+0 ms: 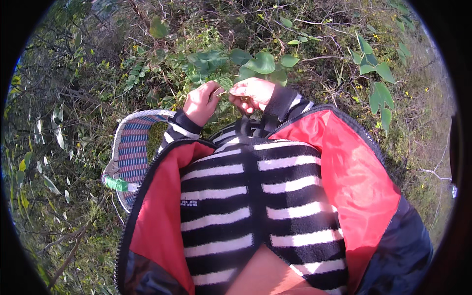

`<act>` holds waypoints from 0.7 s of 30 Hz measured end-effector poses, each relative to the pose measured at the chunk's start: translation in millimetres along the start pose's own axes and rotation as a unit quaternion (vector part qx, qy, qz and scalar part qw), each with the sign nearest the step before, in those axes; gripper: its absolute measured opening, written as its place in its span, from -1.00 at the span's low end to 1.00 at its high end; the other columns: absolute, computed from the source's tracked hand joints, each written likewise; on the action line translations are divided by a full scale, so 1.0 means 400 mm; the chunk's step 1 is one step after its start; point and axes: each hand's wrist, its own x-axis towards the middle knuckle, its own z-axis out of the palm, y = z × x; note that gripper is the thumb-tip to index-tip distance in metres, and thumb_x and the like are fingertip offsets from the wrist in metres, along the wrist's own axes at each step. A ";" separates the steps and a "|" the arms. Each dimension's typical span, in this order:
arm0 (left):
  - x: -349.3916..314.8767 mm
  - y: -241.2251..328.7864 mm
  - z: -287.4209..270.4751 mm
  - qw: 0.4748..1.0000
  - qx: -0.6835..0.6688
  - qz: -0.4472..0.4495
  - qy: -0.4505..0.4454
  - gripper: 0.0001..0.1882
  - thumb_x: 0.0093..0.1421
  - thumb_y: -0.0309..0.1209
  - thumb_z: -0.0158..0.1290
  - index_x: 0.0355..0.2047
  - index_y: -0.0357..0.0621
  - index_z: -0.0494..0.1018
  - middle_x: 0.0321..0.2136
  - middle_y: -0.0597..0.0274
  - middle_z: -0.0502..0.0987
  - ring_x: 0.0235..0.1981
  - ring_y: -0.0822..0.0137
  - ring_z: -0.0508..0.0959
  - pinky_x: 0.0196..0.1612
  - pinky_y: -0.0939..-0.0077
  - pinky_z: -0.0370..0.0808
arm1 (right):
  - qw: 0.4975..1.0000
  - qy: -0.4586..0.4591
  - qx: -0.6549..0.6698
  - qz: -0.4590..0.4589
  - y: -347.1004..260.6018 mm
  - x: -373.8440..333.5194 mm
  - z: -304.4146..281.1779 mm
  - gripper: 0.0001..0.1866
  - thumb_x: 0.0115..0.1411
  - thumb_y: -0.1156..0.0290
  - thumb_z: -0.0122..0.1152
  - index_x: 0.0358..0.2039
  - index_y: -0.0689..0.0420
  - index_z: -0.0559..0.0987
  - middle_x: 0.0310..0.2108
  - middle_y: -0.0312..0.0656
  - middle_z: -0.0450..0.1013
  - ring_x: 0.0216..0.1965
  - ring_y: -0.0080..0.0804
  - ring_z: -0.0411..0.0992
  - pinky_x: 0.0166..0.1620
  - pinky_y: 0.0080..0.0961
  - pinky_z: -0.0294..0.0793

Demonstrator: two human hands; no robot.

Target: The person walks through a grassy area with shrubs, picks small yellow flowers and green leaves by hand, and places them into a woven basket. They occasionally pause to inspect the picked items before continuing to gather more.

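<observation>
My left hand (200,103) and my right hand (251,94) are close together in front of my body, among low green plants. Both are closed, with thumb and fingers pinched on a thin pale green stem (224,92) that runs between them. Just beyond the fingers grow broad round green leaves (262,63). What else may lie inside the curled fingers of the right hand is hidden. To the left of my left hand a woven basket (132,152), striped blue and pink with a white rim, stands on the ground, partly covered by my jacket.
Thin bare twigs (322,58) cross the brush at the upper right. A branch with large green leaves (378,69) hangs on the right. Dry branches (69,255) lie at the lower left. My open jacket (356,182) with red lining spreads on both sides.
</observation>
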 end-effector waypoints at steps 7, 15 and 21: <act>-0.001 -0.011 0.011 0.993 0.024 0.036 -0.112 -0.85 0.05 -0.52 -0.03 -0.33 -0.27 0.40 -0.46 0.00 0.46 -0.39 0.06 0.48 -0.32 0.37 0.41 | 0.997 -0.002 0.070 0.042 0.028 -0.004 0.019 -0.78 0.23 0.32 -0.17 -0.51 0.12 0.33 -0.70 -0.39 0.13 -0.78 -0.73 0.02 -0.78 -0.77 -0.04; -0.003 -0.034 -0.003 0.999 0.032 0.018 -0.021 -0.86 0.02 -0.55 -0.02 -0.36 -0.29 0.42 -0.45 0.01 0.48 -0.41 0.07 0.49 -0.35 0.40 0.42 | 0.965 -0.045 0.251 0.068 0.063 -0.066 -0.087 -0.70 0.24 0.21 -0.18 -0.61 0.03 0.26 -0.72 -0.43 0.08 -0.80 -0.74 -0.04 -0.82 -0.81 -0.10; -0.006 -0.060 -0.031 0.978 -0.156 -0.138 0.032 -0.83 0.18 -0.42 -0.08 -0.37 -0.29 0.42 -0.55 0.25 0.45 -0.48 0.51 0.40 -0.36 0.64 0.35 | 0.953 0.072 0.291 -0.044 0.089 -0.106 -0.156 -0.83 0.19 0.38 -0.10 -0.32 0.20 0.41 -0.52 -0.31 0.31 -0.59 -0.63 0.22 -0.59 -0.75 0.23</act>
